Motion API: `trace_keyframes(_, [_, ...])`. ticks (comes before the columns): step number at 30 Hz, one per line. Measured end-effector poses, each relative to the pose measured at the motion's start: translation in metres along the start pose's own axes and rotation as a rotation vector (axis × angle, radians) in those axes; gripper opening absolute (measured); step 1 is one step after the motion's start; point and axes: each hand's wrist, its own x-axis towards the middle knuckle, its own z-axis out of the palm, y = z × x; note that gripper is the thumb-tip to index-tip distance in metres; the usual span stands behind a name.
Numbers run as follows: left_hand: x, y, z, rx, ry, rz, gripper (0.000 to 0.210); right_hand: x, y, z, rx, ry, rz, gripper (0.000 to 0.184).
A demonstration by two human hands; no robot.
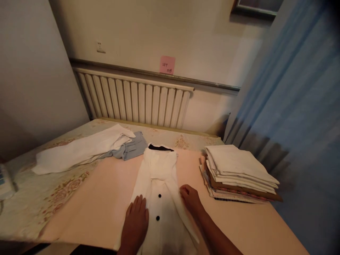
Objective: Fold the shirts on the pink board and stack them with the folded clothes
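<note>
A long white buttoned garment (163, 164) lies on a peach-coloured cloth (111, 191) in front of me, its dark-lined neck opening pointing away. Two black buttons show down its middle, and a sleeve slants down its right side. My left hand (135, 221) rests flat on the garment's left side, fingers stretched out and close together. On the other side, my right hand (190, 200) is closed in a pinch at the garment's right edge by the sleeve. The near end of the garment runs out of view at the bottom.
A stack of folded clothes (239, 163) stands on the right, beside a blue curtain (287, 117). White trousers (82, 148) and a grey-blue garment (132, 146) lie at the back left on a floral cover (61, 194). A radiator (135, 97) lines the wall behind.
</note>
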Motion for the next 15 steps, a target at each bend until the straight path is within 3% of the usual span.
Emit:
trace_keyframes(7, [0.001,0.003,-0.002,-0.044,-0.026,-0.041,0.038,-0.051,0.005,-0.008,0.075,-0.124,0.132,0.022])
trace_keyframes(15, [0.004,0.007,-0.01,-0.082,-0.109,-0.098,0.039,-0.107,-0.004,-0.015,-0.096,-0.038,0.101,0.016])
